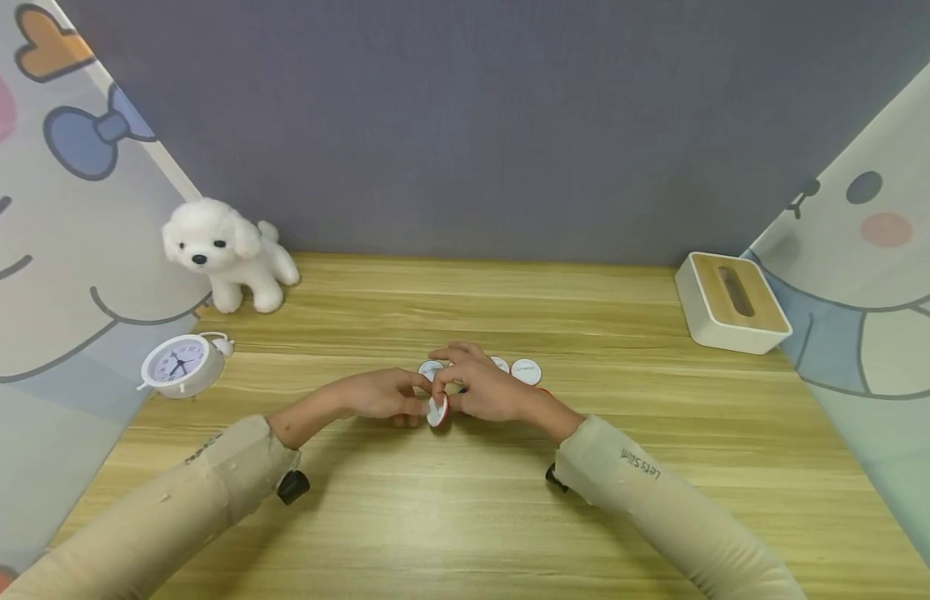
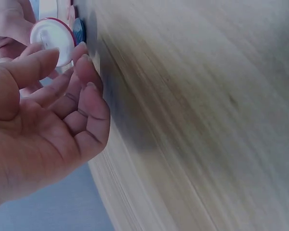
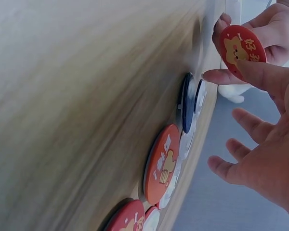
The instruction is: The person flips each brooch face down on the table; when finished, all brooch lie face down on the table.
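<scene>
A round badge point(image 1: 437, 413) with a red rim and white back stands tilted between the two hands. Its red front shows a yellow cartoon figure and gold characters in the right wrist view. My left hand point(image 1: 382, 393) pinches it near the edge with thumb and fingertips. From the other side, the right hand point(image 1: 489, 390) grips it too, thumb against the red face and other fingers spread. Beyond lie more badges: an orange-red one point(image 3: 163, 163), a dark blue one point(image 3: 188, 103) and a red one point(image 3: 130, 219). White-backed badges point(image 1: 527, 372) lie behind them, partly covered by the right hand.
On the wooden table point(image 1: 465, 517), a white alarm clock point(image 1: 183, 365) and a white plush dog point(image 1: 228, 254) stand at the left. A white tissue box point(image 1: 731, 302) with a wooden lid sits at the back right. A grey panel point(image 1: 465, 125) closes the rear.
</scene>
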### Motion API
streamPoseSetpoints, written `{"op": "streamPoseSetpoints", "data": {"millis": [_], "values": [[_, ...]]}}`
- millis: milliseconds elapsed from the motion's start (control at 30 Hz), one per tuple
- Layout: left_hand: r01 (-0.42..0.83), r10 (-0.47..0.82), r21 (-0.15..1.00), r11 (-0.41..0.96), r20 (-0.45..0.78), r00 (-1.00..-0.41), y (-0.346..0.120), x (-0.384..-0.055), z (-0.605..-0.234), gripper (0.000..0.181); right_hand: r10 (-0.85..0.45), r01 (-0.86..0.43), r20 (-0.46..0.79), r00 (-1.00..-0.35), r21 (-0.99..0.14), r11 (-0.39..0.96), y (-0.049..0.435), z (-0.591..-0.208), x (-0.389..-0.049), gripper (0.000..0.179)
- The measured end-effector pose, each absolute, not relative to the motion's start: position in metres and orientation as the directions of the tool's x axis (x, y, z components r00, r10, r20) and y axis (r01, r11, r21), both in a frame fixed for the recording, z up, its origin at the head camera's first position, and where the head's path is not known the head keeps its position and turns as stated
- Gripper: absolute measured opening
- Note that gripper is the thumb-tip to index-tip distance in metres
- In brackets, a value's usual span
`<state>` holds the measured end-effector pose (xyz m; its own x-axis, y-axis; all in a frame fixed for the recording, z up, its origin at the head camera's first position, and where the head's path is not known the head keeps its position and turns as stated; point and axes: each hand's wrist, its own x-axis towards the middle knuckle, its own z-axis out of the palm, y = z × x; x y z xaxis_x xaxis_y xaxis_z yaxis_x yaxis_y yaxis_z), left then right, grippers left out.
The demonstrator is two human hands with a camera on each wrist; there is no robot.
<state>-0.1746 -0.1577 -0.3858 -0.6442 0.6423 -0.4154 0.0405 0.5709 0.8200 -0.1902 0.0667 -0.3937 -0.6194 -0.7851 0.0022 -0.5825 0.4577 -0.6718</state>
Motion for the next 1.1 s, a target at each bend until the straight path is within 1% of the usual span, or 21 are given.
{"op": "streamPoseSetpoints", "data": {"millis": [200, 400, 533, 633, 733, 933, 1100], "values": [[0.031, 0.628, 0.831, 0.555, -0.394, -0.671, -0.1589, -0.1761, -0.3888, 0.014, -0.784, -0.575, -0.006, -0.621, -0.677, 0.460, 0.0659, -0.3920, -0.1907, 0.020], [-0.028, 0.641, 0.850, 0.526, -0.418, -0.644, -0.1619, -0.1761, -0.3904, 0.013, -0.785, -0.568, -0.009, -0.620, -0.685, 0.456, 0.0662, -0.3930, -0.1916, 0.022], [-0.066, 0.642, 0.851, 0.521, -0.441, -0.628, -0.1645, -0.1761, -0.3920, 0.014, -0.781, -0.558, -0.014, -0.625, -0.692, 0.458, 0.0668, -0.3941, -0.1917, 0.026], [-0.087, 0.639, 0.855, 0.512, -0.447, -0.626, -0.1651, -0.1760, -0.3932, 0.015, -0.773, -0.547, -0.019, -0.635, -0.696, 0.466, 0.0669, -0.3946, -0.1918, 0.030], [-0.103, 0.625, 0.856, 0.506, -0.447, -0.640, -0.1644, -0.1758, -0.3931, 0.015, -0.748, -0.525, -0.034, -0.663, -0.692, 0.496, 0.0664, -0.3938, -0.1917, 0.029], [-0.127, 0.557, 0.846, 0.518, -0.447, -0.700, -0.1639, -0.1770, -0.3930, 0.016, -0.674, -0.485, -0.047, -0.737, -0.658, 0.576, 0.0652, -0.3912, -0.1920, 0.021], [-0.147, 0.521, 0.843, 0.517, -0.447, -0.728, -0.1649, -0.1764, -0.3932, 0.016, -0.641, -0.455, -0.073, -0.764, -0.643, 0.616, 0.0649, -0.3921, -0.1928, 0.014]]}}
